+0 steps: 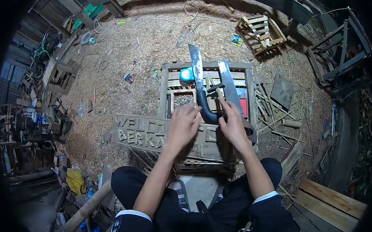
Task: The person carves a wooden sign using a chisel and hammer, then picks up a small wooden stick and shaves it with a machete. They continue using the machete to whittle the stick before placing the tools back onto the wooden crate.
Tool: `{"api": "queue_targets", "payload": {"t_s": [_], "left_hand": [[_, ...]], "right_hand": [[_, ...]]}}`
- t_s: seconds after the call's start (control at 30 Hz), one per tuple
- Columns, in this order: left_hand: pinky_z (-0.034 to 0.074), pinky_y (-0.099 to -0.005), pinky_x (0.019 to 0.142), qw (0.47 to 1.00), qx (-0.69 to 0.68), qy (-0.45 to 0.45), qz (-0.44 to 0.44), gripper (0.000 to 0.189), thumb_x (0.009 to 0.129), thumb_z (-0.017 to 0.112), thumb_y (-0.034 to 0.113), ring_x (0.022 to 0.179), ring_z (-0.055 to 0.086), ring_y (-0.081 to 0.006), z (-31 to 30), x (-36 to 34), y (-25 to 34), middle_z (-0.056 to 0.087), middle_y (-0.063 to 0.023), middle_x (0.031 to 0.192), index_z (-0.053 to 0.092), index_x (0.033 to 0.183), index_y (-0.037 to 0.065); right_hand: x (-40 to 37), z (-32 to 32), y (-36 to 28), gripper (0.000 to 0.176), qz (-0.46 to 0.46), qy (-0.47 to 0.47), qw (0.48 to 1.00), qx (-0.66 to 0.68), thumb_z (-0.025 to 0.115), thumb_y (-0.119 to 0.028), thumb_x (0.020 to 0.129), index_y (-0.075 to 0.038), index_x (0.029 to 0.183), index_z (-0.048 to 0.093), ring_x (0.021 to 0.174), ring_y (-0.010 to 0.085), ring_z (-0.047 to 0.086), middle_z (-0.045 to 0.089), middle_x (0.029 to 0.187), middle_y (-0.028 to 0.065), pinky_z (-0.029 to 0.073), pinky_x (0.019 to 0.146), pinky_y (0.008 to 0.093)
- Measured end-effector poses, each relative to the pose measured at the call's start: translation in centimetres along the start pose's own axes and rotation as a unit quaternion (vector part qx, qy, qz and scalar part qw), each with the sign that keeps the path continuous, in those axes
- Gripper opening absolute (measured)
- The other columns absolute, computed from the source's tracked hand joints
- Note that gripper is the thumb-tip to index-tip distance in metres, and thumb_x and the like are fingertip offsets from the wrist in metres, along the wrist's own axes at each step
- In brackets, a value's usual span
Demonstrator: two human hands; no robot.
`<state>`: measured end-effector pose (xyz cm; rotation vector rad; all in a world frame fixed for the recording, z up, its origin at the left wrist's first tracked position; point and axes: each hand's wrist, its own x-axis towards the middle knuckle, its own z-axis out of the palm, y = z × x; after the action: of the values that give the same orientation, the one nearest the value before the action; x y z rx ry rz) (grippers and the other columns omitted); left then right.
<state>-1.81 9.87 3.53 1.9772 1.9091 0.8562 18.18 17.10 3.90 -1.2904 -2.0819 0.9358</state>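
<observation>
My left hand (pixel 185 123) is over the sign board's upper edge, beside a small wooden box (pixel 183 91) of small metal pieces. Its fingers are bent together; whatever they hold is hidden. My right hand (pixel 234 125) has its fingers on the pale handle of a hammer (pixel 216 90) with a dark head, the thumb apart. Between the hands lies a machete (pixel 197 71) with a curved black handle, blade pointing away. A handsaw (pixel 229 82) rests to its right. The wooden sign board (pixel 123 133) carries raised letters reading "WELCO" and "BERKA", partly covered by my left arm.
A slatted crate (pixel 165 75) supports the tools, with a blue tape measure (pixel 187 74) on it. Another slatted crate (pixel 276 37) stands at the back right. Wood shavings cover the ground. Sticks (pixel 273 107) and a flat board (pixel 282 91) lie right; planks (pixel 331 205) are at lower right.
</observation>
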Motion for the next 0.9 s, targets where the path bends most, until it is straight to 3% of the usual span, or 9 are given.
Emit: {"api": "queue_targets", "payload": {"t_s": [0.17, 0.37, 0.43, 0.6, 0.83, 0.9], "left_hand": [[0.041, -0.0467, 0.107, 0.998, 0.014, 0.031, -0.052, 0.031, 0.096, 0.065, 0.015, 0.122, 0.06, -0.034, -2.1, 1.0, -3.2, 0.067, -0.0168, 0.128, 0.068, 0.125, 0.004], [0.041, -0.0469, 0.106, 0.998, 0.033, -0.007, -0.05, 0.033, 0.096, 0.064, 0.013, 0.118, 0.062, -0.0326, -0.4, 0.9, -3.9, 0.067, -0.017, 0.127, 0.066, 0.126, 0.002], [0.041, -0.0471, 0.106, 0.998, 0.036, -0.011, -0.048, 0.034, 0.096, 0.064, 0.013, 0.116, 0.063, -0.0325, -0.2, 1.4, -3.8, 0.068, -0.0169, 0.127, 0.066, 0.127, 0.001], [0.041, -0.0477, 0.105, 0.998, 0.022, -0.006, -0.066, 0.037, 0.094, 0.063, 0.008, 0.114, 0.063, -0.0326, -0.4, 1.6, -4.2, 0.069, -0.0165, 0.122, 0.063, 0.131, 0.001], [0.042, -0.0462, 0.103, 0.999, 0.003, -0.007, -0.045, 0.04, 0.091, 0.065, 0.004, 0.107, 0.063, -0.0327, -0.5, 1.6, -4.9, 0.071, -0.0157, 0.111, 0.063, 0.131, 0.001], [0.044, -0.0462, 0.1, 0.998, -0.002, -0.012, -0.055, 0.047, 0.089, 0.07, 0.006, 0.106, 0.062, -0.0363, -0.6, 1.7, -5.1, 0.07, -0.0176, 0.109, 0.061, 0.136, 0.006]], "right_hand": [[0.6, -1.3, 0.8, 0.067, 0.001, -0.021, 1.0, 0.013, 0.061, 0.006, 0.083, -0.005, 0.148, 0.05, 0.124, 0.046, 0.055, 0.054, 0.134, 0.0284, 0.045, 0.107, 0.0475], [1.5, -1.1, 2.1, 0.067, -0.002, -0.031, 0.999, 0.019, 0.064, 0.004, 0.082, -0.006, 0.148, 0.05, 0.122, 0.0447, 0.057, 0.057, 0.133, 0.0261, 0.046, 0.107, 0.0462], [1.7, -0.6, 1.4, 0.062, -0.008, -0.019, 0.999, 0.029, 0.06, 0.006, 0.081, 0.0, 0.143, 0.053, 0.12, 0.0405, 0.06, 0.06, 0.13, 0.0242, 0.045, 0.107, 0.0419], [2.4, 0.5, 0.7, 0.069, 0.002, -0.05, 0.999, -0.004, 0.064, 0.003, 0.085, -0.006, 0.15, 0.045, 0.113, 0.0441, 0.061, 0.055, 0.128, 0.0256, 0.05, 0.098, 0.0486], [2.1, 0.7, 0.1, 0.071, -0.01, -0.083, 0.994, -0.075, 0.065, 0.003, 0.086, -0.008, 0.152, 0.041, 0.113, 0.0452, 0.06, 0.055, 0.124, 0.0245, 0.051, 0.095, 0.0508], [2.3, 0.7, 0.2, 0.071, -0.01, -0.084, 0.99, -0.11, 0.066, 0.002, 0.085, -0.008, 0.151, 0.042, 0.111, 0.0433, 0.059, 0.055, 0.123, 0.024, 0.052, 0.093, 0.0506]]}}
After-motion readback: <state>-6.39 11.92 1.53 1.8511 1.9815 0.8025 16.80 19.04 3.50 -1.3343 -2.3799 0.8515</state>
